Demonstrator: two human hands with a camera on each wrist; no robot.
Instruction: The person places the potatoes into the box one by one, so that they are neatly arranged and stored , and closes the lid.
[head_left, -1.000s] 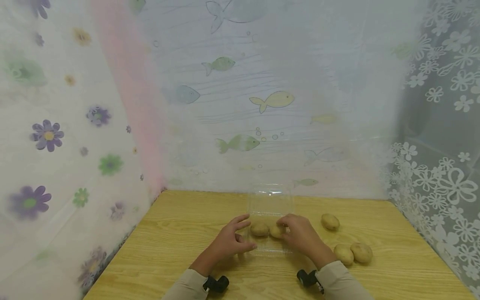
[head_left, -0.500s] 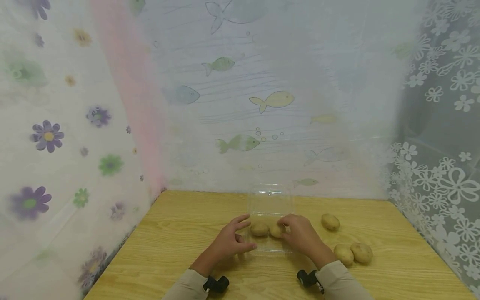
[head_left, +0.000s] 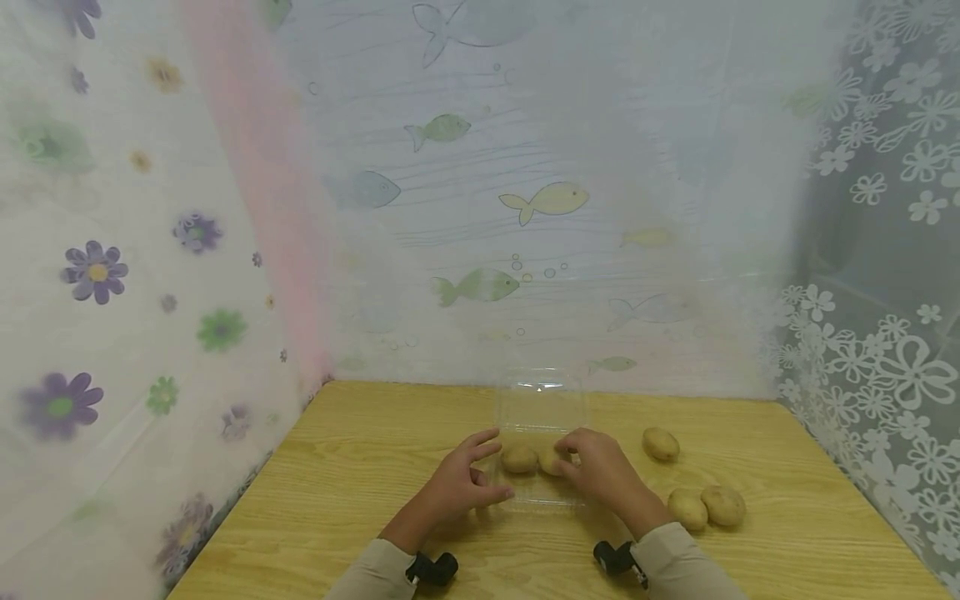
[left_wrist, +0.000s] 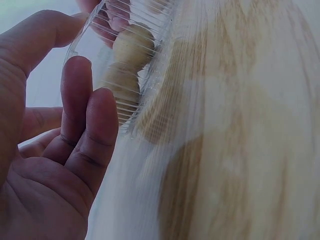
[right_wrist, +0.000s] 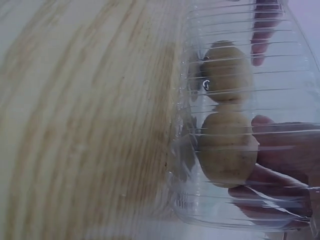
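Basically, right hand (head_left: 606,471) pinches the right potato (head_left: 550,462) inside a clear plastic container (head_left: 543,503), grip narrowed down to it. Just beside it sits the left potato (head_left: 519,458), also in the container. Left hand (head_left: 459,482) is at the container's left side, thumb and fingers spread wide; can't tell for sure if they touch the rim. Clear lid (head_left: 540,407) is folded open at the back. On the wooden table (head_left: 337,483), right side: a lone potato (head_left: 661,444), plus a touching pair of potatoes (head_left: 723,506) nearer the person.
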